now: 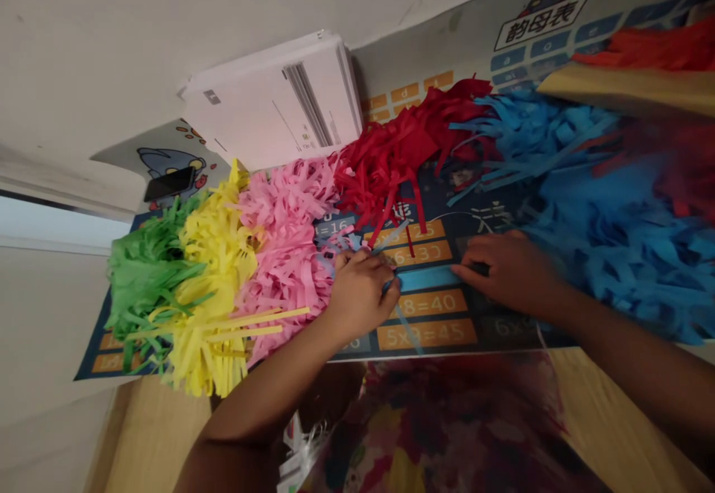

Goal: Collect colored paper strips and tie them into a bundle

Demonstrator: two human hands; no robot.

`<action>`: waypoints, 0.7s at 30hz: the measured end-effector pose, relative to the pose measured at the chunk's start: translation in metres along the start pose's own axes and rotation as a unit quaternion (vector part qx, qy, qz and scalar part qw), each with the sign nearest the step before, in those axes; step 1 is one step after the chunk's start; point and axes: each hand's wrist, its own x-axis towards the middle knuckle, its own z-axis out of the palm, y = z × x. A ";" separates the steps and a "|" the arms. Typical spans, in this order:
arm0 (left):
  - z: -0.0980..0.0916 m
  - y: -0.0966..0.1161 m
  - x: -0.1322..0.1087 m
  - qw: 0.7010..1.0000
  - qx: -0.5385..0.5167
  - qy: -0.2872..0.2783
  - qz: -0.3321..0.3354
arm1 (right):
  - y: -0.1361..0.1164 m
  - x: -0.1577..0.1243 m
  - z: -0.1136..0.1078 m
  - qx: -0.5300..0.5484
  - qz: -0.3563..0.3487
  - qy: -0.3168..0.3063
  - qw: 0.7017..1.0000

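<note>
Head view: your left hand [363, 296] curls over one end of the blue strip [429, 278]; your right hand [506, 266], half-closed, touches the other. Whether either pinches it, you cannot tell. Lying flat on the printed chart [427, 333], it looks light, limp and easily torn, best held at both ends. Pink fringe [290, 273] lies beside your left hand.

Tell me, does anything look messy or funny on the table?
Yes, a little: some thin yellow paper strips poke sideways from the yellow fringed paper over the pink fringed paper. They look odd because they're straight, while the fringes around them are crumpled.
</note>
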 end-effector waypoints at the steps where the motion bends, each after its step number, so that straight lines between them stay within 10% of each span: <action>1: 0.001 0.000 0.000 1.000 0.003 0.001 0.001 | 0.001 0.000 0.001 -0.005 0.000 -0.001 1.000; 6: 0.002 -0.001 -0.003 0.998 0.040 0.052 0.025 | -0.006 -0.003 -0.004 -0.055 -0.020 0.051 0.997; 13: -0.010 0.020 -0.003 0.961 0.189 0.020 0.201 | -0.034 -0.009 -0.013 -0.146 -0.240 0.034 0.959; 21: -0.003 0.034 0.010 0.967 0.195 0.051 0.156 | -0.032 0.011 -0.012 -0.129 -0.180 0.015 0.975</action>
